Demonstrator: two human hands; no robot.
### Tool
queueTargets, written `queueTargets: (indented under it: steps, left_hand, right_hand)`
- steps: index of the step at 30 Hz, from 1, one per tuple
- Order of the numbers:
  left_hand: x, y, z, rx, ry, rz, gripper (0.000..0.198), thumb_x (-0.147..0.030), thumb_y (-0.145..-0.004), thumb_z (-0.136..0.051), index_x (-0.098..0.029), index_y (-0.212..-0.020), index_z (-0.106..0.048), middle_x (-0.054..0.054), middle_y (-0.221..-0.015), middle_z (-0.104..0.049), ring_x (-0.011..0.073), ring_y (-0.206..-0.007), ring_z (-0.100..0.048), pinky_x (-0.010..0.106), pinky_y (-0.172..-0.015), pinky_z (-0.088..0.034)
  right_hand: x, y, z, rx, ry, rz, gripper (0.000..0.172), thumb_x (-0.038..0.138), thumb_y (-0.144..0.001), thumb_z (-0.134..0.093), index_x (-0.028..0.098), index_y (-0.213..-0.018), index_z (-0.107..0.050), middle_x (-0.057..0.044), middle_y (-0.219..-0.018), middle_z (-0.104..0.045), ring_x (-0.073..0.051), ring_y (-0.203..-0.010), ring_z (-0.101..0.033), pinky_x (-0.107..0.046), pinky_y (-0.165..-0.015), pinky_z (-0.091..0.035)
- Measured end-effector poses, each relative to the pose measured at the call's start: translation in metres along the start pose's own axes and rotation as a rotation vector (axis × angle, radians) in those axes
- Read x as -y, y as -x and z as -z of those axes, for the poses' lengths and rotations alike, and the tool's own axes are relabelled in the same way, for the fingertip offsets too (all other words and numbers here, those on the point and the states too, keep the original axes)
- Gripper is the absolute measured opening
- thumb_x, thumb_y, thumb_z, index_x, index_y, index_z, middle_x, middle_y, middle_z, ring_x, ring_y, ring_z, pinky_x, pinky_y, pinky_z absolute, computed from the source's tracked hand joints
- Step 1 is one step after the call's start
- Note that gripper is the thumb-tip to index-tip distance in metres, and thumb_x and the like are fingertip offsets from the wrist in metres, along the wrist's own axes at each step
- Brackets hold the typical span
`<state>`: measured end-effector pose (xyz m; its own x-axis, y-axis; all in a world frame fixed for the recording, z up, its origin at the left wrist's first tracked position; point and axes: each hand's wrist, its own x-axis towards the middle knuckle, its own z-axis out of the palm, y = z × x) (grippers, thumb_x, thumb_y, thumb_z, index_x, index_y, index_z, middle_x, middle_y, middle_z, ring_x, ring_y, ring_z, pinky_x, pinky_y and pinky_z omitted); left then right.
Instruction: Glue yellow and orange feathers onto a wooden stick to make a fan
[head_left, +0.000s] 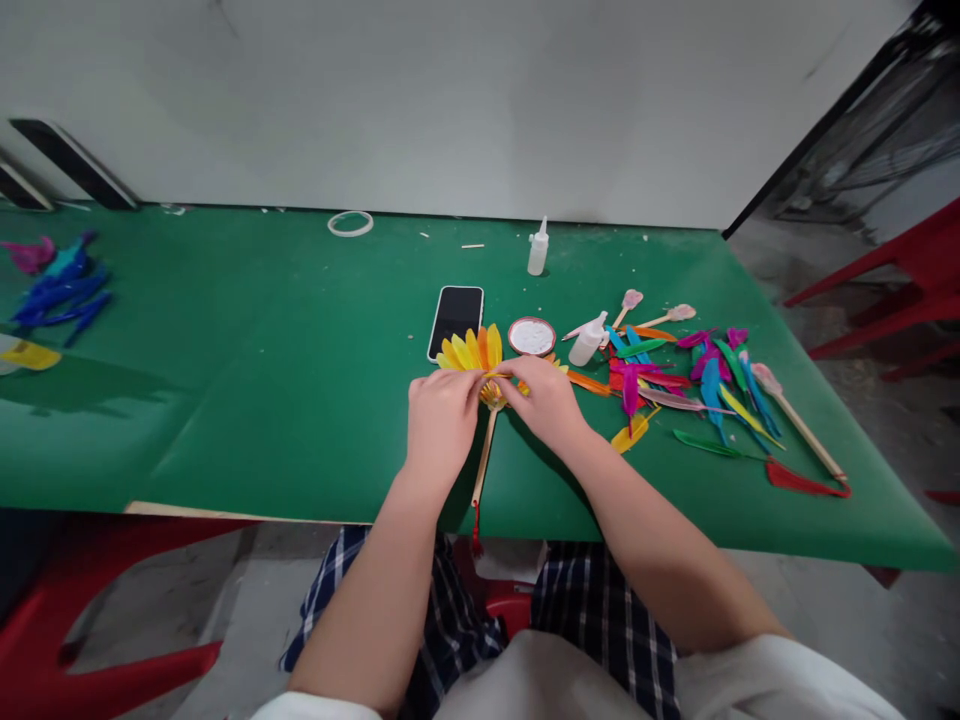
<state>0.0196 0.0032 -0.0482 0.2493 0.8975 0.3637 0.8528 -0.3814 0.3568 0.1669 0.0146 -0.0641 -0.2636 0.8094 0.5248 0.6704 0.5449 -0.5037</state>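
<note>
A feather fan (471,350) with yellow and orange feathers lies on the green table in front of me. Its thin wooden handle (486,455) points toward my body and ends in a red tassel (477,530) hanging over the table edge. Over the fan's middle, my left hand (444,420) and my right hand (546,402) meet with their fingertips pinched together. Between them shows a small yellow feather (495,376), partly covered by the fingers. More of the fan's feathers stick out behind my right hand.
Behind the fan lie a phone (455,322) and a round white lid (532,337). One glue bottle (589,340) leans beside loose coloured feathers (720,385); another bottle (538,250) stands farther back. Wooden-handled fan pieces (802,425) lie right, a tape ring (350,224) at the back, blue feathers (64,290) far left.
</note>
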Motion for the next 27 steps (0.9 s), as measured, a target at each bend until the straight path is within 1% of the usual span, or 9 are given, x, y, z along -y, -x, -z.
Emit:
queueTargets:
  steps: [2,5,11,14,17,20,24,27]
  left_hand:
    - [0.0,0.0,0.001,0.008,-0.029,-0.004,0.02,-0.023,-0.085,-0.046,-0.019,-0.086,-0.065,0.006,-0.08,-0.069,0.0206,-0.079,-0.061,0.034,-0.068,-0.038]
    - [-0.001,0.002,0.001,-0.035,-0.058,-0.03,0.018,-0.02,-0.084,-0.047,-0.019,-0.082,-0.065,0.005,-0.077,-0.068,0.0204,-0.077,-0.06,0.035,-0.067,-0.037]
    - [-0.004,0.004,-0.003,-0.11,-0.065,-0.087,0.018,-0.017,-0.083,-0.046,-0.018,-0.082,-0.064,0.005,-0.075,-0.068,0.0211,-0.075,-0.059,0.036,-0.067,-0.037]
    - [-0.005,0.004,-0.004,-0.115,-0.057,-0.096,0.019,-0.017,-0.083,-0.045,-0.017,-0.084,-0.064,0.006,-0.076,-0.068,0.0214,-0.076,-0.06,0.036,-0.068,-0.037]
    - [-0.005,0.004,-0.005,-0.105,-0.045,-0.093,0.02,-0.016,-0.083,-0.044,-0.016,-0.086,-0.064,0.007,-0.077,-0.067,0.0215,-0.076,-0.059,0.036,-0.068,-0.038]
    - [-0.006,0.005,-0.005,-0.106,-0.03,-0.084,0.02,-0.016,-0.083,-0.044,-0.015,-0.084,-0.064,0.008,-0.077,-0.067,0.0214,-0.076,-0.059,0.035,-0.069,-0.039]
    - [-0.011,0.005,-0.008,-0.125,-0.015,-0.05,0.02,-0.016,-0.083,-0.045,-0.013,-0.08,-0.064,0.009,-0.078,-0.067,0.0209,-0.074,-0.059,0.034,-0.067,-0.041]
    - [-0.011,0.005,-0.011,-0.145,0.026,-0.008,0.021,-0.017,-0.083,-0.044,-0.013,-0.082,-0.064,0.009,-0.081,-0.068,0.0204,-0.075,-0.06,0.034,-0.068,-0.042]
  right_hand:
    - [0.0,0.0,0.0,0.008,0.0,-0.01,0.013,0.021,-0.081,-0.05,0.017,-0.082,-0.063,-0.005,-0.079,-0.067,-0.016,-0.074,-0.06,-0.028,-0.069,-0.044]
    - [0.001,0.0,-0.002,0.023,-0.017,-0.041,0.014,0.021,-0.081,-0.05,0.018,-0.082,-0.064,-0.004,-0.079,-0.067,-0.016,-0.074,-0.06,-0.028,-0.07,-0.044]
    - [0.002,0.001,-0.002,0.022,-0.079,-0.106,0.014,0.02,-0.079,-0.051,0.018,-0.083,-0.065,-0.004,-0.081,-0.068,-0.016,-0.076,-0.061,-0.027,-0.07,-0.046]
    - [0.002,0.001,-0.003,0.025,-0.079,-0.101,0.015,0.021,-0.08,-0.05,0.019,-0.083,-0.065,-0.004,-0.08,-0.068,-0.016,-0.075,-0.061,-0.027,-0.07,-0.046]
    - [0.0,0.002,-0.005,0.015,-0.051,-0.074,0.017,0.02,-0.081,-0.049,0.018,-0.084,-0.065,-0.005,-0.08,-0.067,-0.016,-0.075,-0.061,-0.028,-0.071,-0.046]
    - [0.0,0.003,-0.008,-0.001,-0.046,-0.062,0.017,0.019,-0.081,-0.048,0.019,-0.084,-0.064,-0.005,-0.08,-0.067,-0.016,-0.076,-0.061,-0.028,-0.071,-0.046]
    - [0.002,0.003,-0.011,-0.046,-0.076,-0.105,0.017,0.019,-0.08,-0.048,0.018,-0.082,-0.065,-0.005,-0.078,-0.067,-0.016,-0.075,-0.061,-0.028,-0.07,-0.046]
    - [0.003,0.002,-0.012,-0.077,-0.118,-0.156,0.017,0.019,-0.08,-0.049,0.017,-0.082,-0.065,-0.005,-0.078,-0.068,-0.016,-0.074,-0.062,-0.027,-0.07,-0.047]
